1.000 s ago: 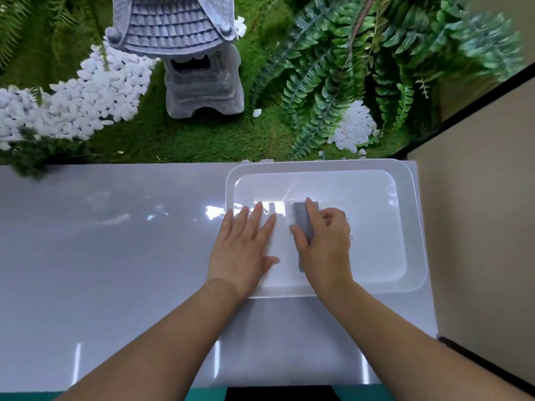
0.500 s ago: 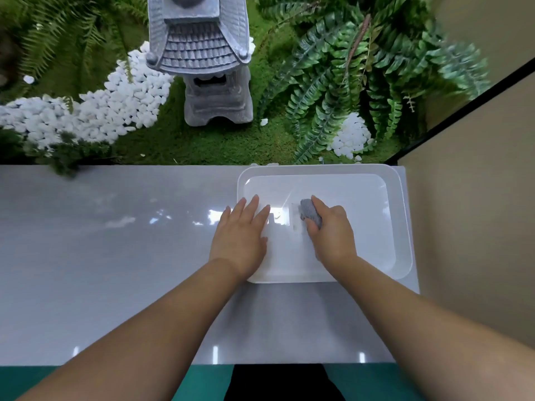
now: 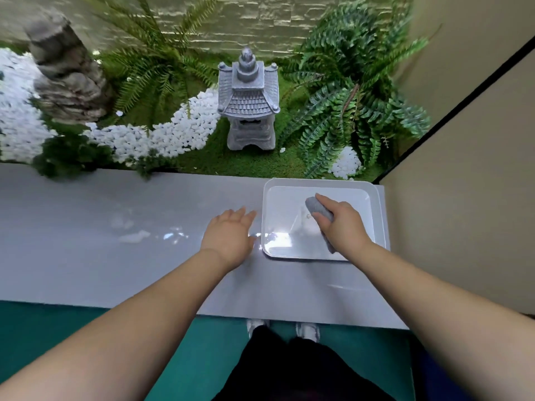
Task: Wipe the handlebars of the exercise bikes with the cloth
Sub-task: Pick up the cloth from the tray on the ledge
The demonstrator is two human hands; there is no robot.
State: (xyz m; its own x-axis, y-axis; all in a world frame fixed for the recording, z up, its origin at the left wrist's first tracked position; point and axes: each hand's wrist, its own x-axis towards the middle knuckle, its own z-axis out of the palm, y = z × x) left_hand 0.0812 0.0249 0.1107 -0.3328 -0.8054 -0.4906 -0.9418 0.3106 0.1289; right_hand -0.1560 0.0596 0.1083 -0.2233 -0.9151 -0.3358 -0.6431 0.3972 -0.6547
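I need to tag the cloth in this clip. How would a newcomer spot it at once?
Find the glossy grey counter in front of the indoor garden, then the white tray at its right end. The cloth is the small grey wad gripped in the right hand over that tray, the only fabric item there.

My right hand point(image 3: 343, 224) covers most of the grey cloth point(image 3: 317, 210), so I can't tell its full shape. Both forearms run off the bottom edge. The rock point(image 3: 66, 73) and white pebbles point(image 3: 14, 111) at left are blurred (the left edge cuts them off).
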